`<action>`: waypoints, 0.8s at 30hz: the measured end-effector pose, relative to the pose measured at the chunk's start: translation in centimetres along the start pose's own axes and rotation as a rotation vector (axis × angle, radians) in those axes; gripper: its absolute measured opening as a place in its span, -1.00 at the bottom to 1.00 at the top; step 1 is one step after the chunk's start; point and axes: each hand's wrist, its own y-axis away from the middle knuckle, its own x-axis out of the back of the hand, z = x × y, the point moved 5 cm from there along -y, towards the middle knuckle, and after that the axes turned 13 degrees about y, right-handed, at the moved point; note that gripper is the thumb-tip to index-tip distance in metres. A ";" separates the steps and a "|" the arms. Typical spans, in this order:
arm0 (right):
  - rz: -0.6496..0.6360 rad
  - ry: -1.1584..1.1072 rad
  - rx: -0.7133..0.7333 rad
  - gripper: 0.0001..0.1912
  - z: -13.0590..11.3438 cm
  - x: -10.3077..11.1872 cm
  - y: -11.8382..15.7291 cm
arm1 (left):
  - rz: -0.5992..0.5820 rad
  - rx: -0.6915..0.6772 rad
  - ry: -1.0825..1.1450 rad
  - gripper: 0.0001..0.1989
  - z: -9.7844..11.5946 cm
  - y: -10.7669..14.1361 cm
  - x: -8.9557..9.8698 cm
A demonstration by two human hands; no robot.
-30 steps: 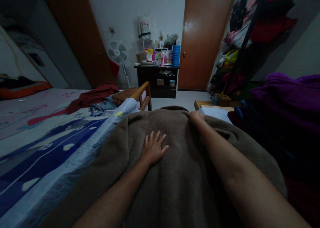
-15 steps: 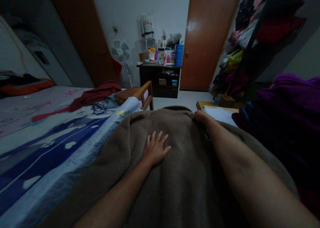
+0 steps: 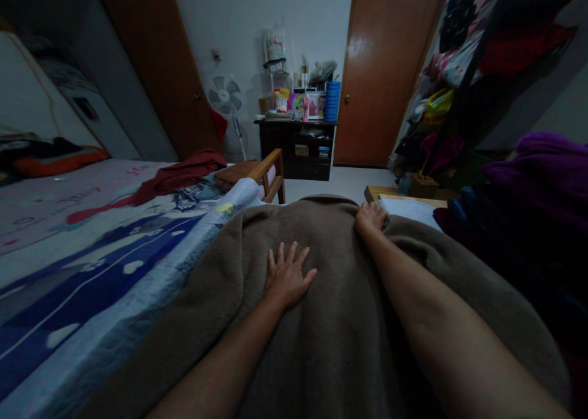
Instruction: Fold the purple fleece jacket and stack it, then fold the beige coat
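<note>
A large brown blanket (image 3: 321, 333) is spread in front of me, with folds at its left and right sides. My left hand (image 3: 288, 276) lies flat on its middle, fingers spread, holding nothing. Farther off, at the blanket's far right edge, my right hand (image 3: 371, 218) rests on the cloth with its fingers apart and the palm down. Beside that hand, a fold of the blanket rises to the right. White bedding (image 3: 408, 211) shows just beyond it.
At the left lies a bed with a blue patterned sheet (image 3: 138, 253) and a dark red cloth (image 3: 184, 174). A wooden rail (image 3: 271, 168) stands ahead. Purple blankets (image 3: 542, 168) are piled at the right. A fan (image 3: 226, 94) and dark cabinet (image 3: 294, 155) stand farther back.
My right hand has let go of the pinched blanket edge and opened flat on it. The cloth beside it has shifted into a fold. My left hand stays in place on the blanket.
</note>
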 end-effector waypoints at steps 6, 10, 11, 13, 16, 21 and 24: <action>-0.094 -0.063 0.228 -0.44 -3.6 0.8 2.6 | 0.007 0.001 -0.009 -0.33 0.1 0.0 0.1; -0.308 -0.095 0.266 -0.23 -4.8 -1.1 5.8 | 0.010 -0.005 -0.006 -0.34 0.2 0.0 0.1; -0.309 -0.098 0.261 -0.23 -4.7 -1.5 6.3 | 0.008 -0.005 -0.005 -0.34 0.2 0.1 0.0; -0.284 -0.102 0.261 -0.24 -4.4 -2.2 7.0 | 0.010 -0.006 0.000 -0.34 0.1 0.1 0.0; -0.272 -0.098 0.268 -0.27 -4.0 -2.5 7.4 | 0.021 -0.015 0.011 -0.34 0.1 0.1 0.0; -0.287 -0.111 0.326 -0.30 -4.2 -1.4 9.3 | -0.002 0.004 0.022 -0.34 0.2 0.1 0.2; -0.329 -0.125 0.373 -0.31 -4.2 -0.5 11.8 | -0.009 -0.004 0.018 -0.36 0.6 0.2 0.6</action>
